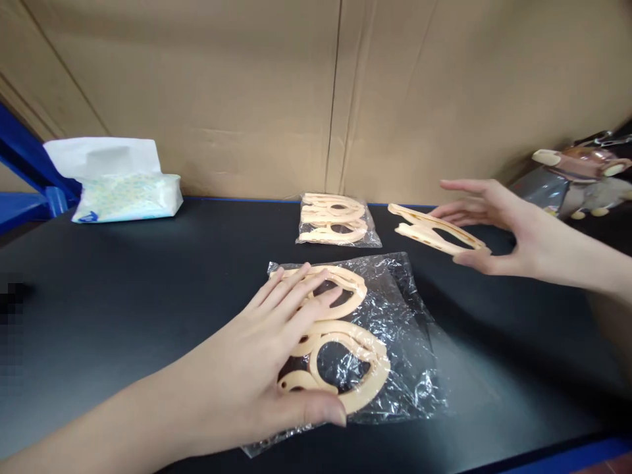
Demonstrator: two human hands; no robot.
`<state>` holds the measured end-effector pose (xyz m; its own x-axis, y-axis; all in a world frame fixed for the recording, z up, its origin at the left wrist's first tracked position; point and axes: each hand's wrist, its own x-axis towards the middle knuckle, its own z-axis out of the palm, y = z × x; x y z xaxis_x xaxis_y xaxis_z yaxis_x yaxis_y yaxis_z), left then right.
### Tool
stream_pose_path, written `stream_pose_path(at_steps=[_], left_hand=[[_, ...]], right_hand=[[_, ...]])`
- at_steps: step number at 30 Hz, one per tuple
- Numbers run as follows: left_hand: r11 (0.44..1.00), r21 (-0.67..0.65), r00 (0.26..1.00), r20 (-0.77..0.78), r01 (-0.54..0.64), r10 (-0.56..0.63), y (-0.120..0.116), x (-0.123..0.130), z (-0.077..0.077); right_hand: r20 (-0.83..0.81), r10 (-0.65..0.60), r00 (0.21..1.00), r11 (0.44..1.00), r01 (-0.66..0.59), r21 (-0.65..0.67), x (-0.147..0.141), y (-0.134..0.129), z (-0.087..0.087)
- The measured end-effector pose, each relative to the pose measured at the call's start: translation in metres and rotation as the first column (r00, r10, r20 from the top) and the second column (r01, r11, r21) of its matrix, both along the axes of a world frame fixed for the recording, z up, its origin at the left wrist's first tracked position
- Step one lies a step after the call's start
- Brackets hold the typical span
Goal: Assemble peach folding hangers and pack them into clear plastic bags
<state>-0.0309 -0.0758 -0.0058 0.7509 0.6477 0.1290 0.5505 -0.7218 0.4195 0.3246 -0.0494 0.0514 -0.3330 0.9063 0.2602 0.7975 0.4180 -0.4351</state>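
My left hand (266, 349) lies with spread fingers on a clear plastic bag (409, 349) near the front middle of the black table. Inside that bag are cream-coloured folding plastic pieces with oval openings (368, 388), partly covered by the hand. To the right, my right hand (498, 224) holds one similar cream piece (429, 230) above the table, its thumb at the near end and its other fingers behind it.
Farther back, a second clear bag of cream pieces (333, 220) lies by the cardboard wall (257, 99). A tissue pack (128, 194) sits at the back left. At the back right is a brown and clear plastic object (582, 178) with a chain.
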Motion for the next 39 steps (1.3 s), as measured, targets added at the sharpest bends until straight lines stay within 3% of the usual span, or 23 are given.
stream_pose_path(at_steps=[5, 12, 21, 28, 32, 39], left_hand=[[0.986, 0.035, 0.986, 0.017, -0.165, 0.164, 0.005, 0.000, -0.004], [0.977, 0.019, 0.977, -0.011, -0.213, 0.214, 0.005, 0.003, -0.003], [0.963, -0.042, 0.964, 0.026, -0.265, 0.266, 0.009, 0.003, -0.001], [0.956, -0.135, 0.960, 0.063, -0.262, 0.272, 0.007, 0.006, -0.004], [0.949, -0.177, 0.960, 0.051, -0.262, 0.275, 0.007, 0.006, -0.002], [0.962, -0.170, 0.973, 0.054, -0.214, 0.226, 0.009, 0.003, -0.004]], right_hand=[[0.132, 0.076, 0.988, 0.996, -0.071, -0.047, 0.017, -0.017, 0.002], [0.298, 0.203, 0.933, 0.978, -0.180, -0.103, -0.002, -0.035, -0.011], [0.245, 0.228, 0.942, 0.974, -0.220, -0.062, -0.030, -0.044, -0.016], [0.090, 0.312, 0.946, 0.948, -0.304, -0.095, -0.059, -0.036, -0.040], [0.009, 0.310, 0.951, 0.938, -0.304, -0.165, -0.058, -0.031, -0.045], [0.002, 0.252, 0.968, 0.944, -0.245, -0.220, -0.045, -0.027, -0.034]])
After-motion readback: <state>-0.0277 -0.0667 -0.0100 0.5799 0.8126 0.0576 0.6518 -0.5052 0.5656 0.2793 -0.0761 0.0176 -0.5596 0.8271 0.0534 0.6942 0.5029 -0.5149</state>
